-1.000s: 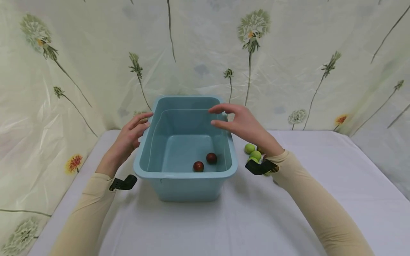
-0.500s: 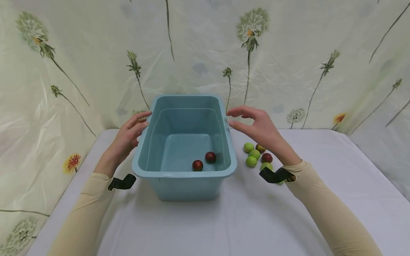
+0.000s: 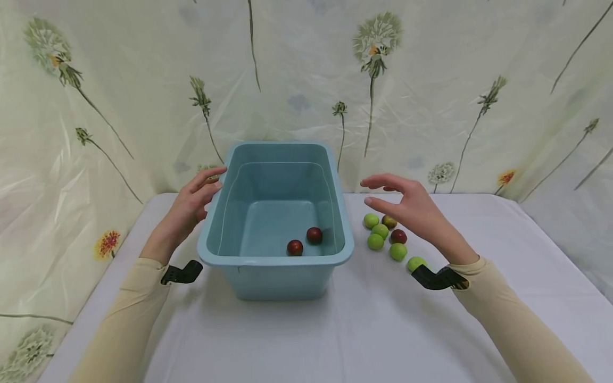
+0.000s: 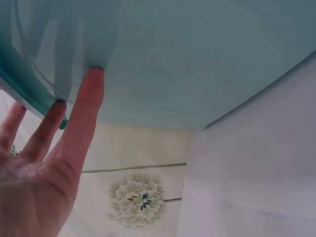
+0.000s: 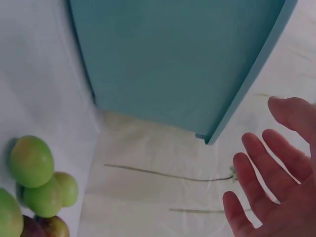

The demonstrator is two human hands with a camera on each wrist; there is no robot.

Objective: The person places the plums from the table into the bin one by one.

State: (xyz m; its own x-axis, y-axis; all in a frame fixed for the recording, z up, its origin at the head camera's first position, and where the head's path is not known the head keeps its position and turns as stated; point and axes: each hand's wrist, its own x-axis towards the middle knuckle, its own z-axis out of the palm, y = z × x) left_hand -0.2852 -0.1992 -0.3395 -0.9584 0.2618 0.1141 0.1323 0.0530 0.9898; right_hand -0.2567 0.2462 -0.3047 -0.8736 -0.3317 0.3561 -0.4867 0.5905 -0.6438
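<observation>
A blue plastic tub [image 3: 275, 279] stands upright on the table, with two dark red round fruits [image 3: 295, 248] on its floor. My left hand [image 3: 188, 205] is at the tub's left side; in the left wrist view its straight fingertips [image 4: 94, 79] touch the outer wall just under the rim. To the right of the tub, my right hand [image 3: 407, 202] hovers in the air with relaxed fingers and nothing in them. Below and in front of it lie several small plum-like fruits, mostly green ones [image 3: 398, 251], plus a dark red one [image 3: 398, 236] and a brownish one [image 3: 389, 222].
A white cloth [image 3: 297, 340] covers the table. Behind it hangs a pale curtain [image 3: 297, 64] printed with dandelions, close to the tub's far end. A black wrist mount [image 3: 183, 272] sits on the left forearm, another mount [image 3: 438, 277] on the right.
My right hand has moved from over the tub's right rim out to the right and a little down, uncovering the fruits on the table. The left hand has stayed at the tub's side.
</observation>
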